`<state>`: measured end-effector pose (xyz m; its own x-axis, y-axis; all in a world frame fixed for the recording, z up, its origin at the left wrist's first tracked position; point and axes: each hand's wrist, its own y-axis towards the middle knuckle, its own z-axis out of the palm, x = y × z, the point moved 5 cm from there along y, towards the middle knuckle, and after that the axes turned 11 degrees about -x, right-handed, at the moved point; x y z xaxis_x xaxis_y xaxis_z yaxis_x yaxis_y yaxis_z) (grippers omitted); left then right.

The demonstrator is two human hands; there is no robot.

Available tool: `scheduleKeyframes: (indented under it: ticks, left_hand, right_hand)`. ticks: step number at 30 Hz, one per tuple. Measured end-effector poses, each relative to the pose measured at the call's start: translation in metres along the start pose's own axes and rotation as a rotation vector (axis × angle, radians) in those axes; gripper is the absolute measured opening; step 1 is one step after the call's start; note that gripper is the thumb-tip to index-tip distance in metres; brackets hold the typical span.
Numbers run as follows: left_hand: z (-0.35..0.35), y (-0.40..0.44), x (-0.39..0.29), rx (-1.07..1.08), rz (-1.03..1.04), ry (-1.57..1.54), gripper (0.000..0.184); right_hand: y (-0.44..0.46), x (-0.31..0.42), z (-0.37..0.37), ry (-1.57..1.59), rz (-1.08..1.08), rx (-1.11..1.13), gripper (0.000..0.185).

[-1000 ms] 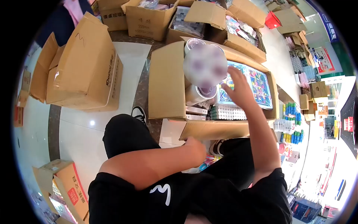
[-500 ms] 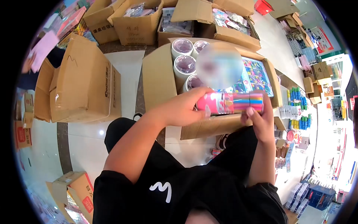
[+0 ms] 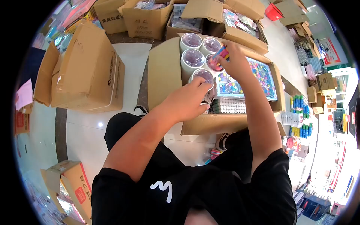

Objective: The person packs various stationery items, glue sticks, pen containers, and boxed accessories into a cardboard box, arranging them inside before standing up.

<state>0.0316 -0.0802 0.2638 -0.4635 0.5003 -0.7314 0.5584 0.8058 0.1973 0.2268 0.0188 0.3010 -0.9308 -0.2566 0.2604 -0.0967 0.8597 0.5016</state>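
Note:
My right hand point(image 3: 234, 62) grips a tube of coloured pens point(image 3: 222, 55), tilted over the group of canisters in an open cardboard box point(image 3: 164, 75). The fingers hide part of the tube, and its pink end is near one canister. My left hand point(image 3: 187, 99) touches the front canister point(image 3: 204, 76), fingers apart over its rim and thumb lower down. Several more white canisters with clear, purplish round ends, one of them the back-left canister point(image 3: 191, 39), stand upright around it. To their right lie colourful patterned packs point(image 3: 262, 78) and rows of white-ended sticks point(image 3: 229, 106).
A tall open carton point(image 3: 86, 71) stands on the floor to the left. Several open cartons of packaged goods point(image 3: 144, 20) line the back. A red basket point(image 3: 273, 12) is at the back right. Stacked goods point(image 3: 300, 112) stand on the right, another carton point(image 3: 73, 187) at lower left.
Both hands held the pen tube in front of the box. My left hand has let go and moved onto the front canister. My right hand has carried the tube up and left over the canisters.

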Motion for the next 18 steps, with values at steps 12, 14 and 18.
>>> scheduleKeyframes:
  ticks: [12, 14, 18]
  left_hand:
    - [0.008, -0.018, -0.007, 0.069, -0.071, 0.072, 0.057]
    - [0.009, -0.018, -0.004, 0.093, -0.073, 0.081, 0.057]
    - [0.008, -0.012, -0.006, 0.080, -0.054, 0.053, 0.056]
  right_hand:
    - [-0.055, 0.011, 0.029, -0.044, -0.007, -0.090, 0.086]
    - [-0.049, 0.014, 0.026, 0.006, 0.040, -0.065, 0.081]
    - [-0.044, -0.008, 0.035, 0.062, 0.153, -0.042, 0.071]
